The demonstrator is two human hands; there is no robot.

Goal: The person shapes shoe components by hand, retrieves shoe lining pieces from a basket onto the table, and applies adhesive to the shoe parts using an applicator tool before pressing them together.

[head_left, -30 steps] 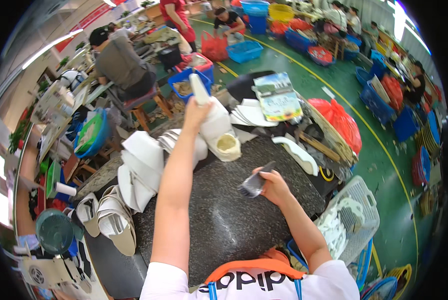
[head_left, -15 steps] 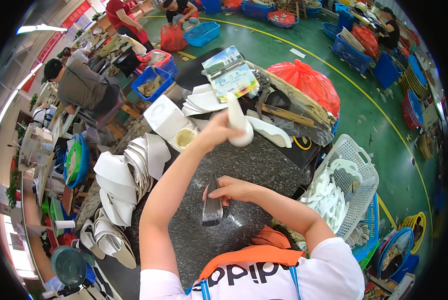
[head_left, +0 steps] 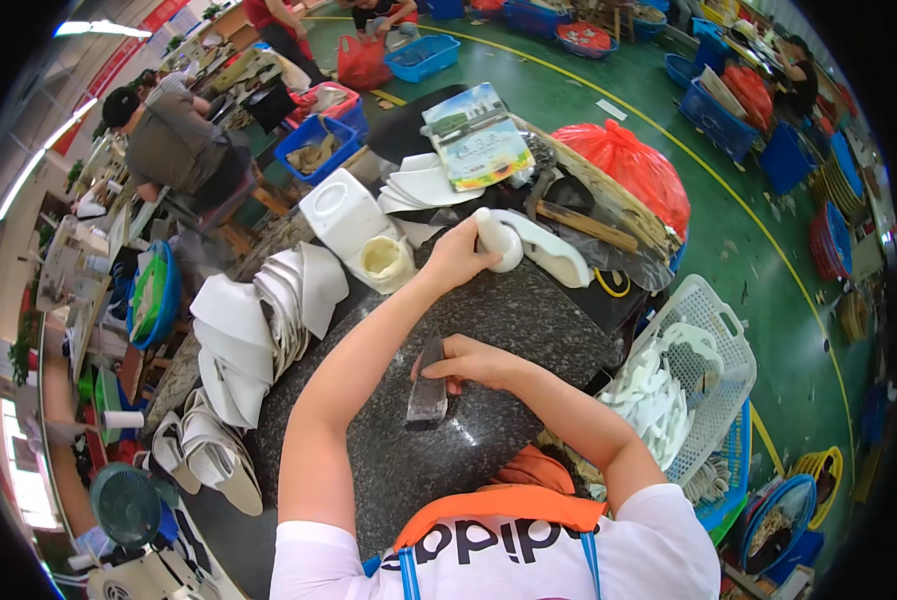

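At the far side of the dark speckled stone slab [head_left: 368, 450], my left hand [head_left: 458, 257] closes its fingers on a white bottle-shaped object [head_left: 500, 243] with a narrow neck and a wide, rounded base. Beside that object lies a curved white piece [head_left: 548, 250]. Nearer to me, my right hand [head_left: 473, 362] grips a flat dark blade-like tool [head_left: 428, 398] low over the slab. Its broad end points toward me and has a paler edge; I cannot tell its exact kind. An open cream-coloured pot [head_left: 386, 262] stands left of my left hand.
Stacked white curved sheets [head_left: 233, 340] line the slab's left side. Behind lie a picture-covered booklet [head_left: 476, 135] and a wooden-handled hammer [head_left: 588, 226]. A white plastic basket [head_left: 713, 370] of white cut pieces stands right. A red bag [head_left: 623, 170] is beyond; people work farther off.
The white bottle-shaped object has tilted and come to lie closer to the curved piece, still in my left hand. My right hand keeps the dark tool. The view has shifted slightly.
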